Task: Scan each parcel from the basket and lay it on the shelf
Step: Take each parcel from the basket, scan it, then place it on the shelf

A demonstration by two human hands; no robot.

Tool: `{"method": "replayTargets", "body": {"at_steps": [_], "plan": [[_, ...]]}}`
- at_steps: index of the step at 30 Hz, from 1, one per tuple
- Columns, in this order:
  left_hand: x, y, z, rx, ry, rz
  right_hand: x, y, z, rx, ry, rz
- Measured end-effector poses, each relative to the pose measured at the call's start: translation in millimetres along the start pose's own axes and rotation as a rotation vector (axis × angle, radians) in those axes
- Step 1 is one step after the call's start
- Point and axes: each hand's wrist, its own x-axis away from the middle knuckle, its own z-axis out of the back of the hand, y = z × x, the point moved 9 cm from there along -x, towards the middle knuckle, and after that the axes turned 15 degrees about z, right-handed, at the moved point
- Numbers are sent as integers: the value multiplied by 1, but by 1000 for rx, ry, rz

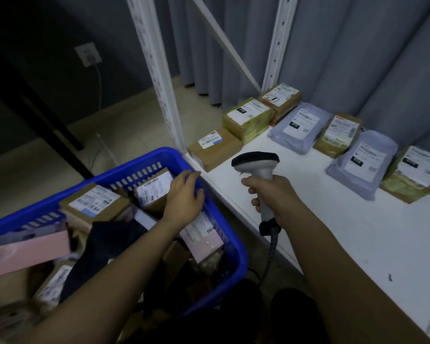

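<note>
Grey curtain [333, 45] behind shelf [333, 232] — parcels [298, 127] lined up, basket [159, 157] crowded

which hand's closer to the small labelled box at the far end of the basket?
Left. The left hand reaches over the small labelled box in the blue basket; the right hand holds the scanner over the shelf.

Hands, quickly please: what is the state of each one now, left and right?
Left hand: open, reaching into the blue basket over a cardboard parcel; holding nothing.
Right hand: closed on the scanner.
</note>
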Motion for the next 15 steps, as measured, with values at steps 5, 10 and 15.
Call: {"method": "replayTargets", "body": {"at_steps": [5, 10, 15], "plan": [[31, -64, -29, -90, -223, 240, 8, 2, -11, 68, -39, 8], [41, -88, -74, -193, -405, 332, 15, 10, -7, 178, -83, 17], [23, -89, -79, -222, -385, 437, 14, 17, 3, 248, -105, 16]]}}
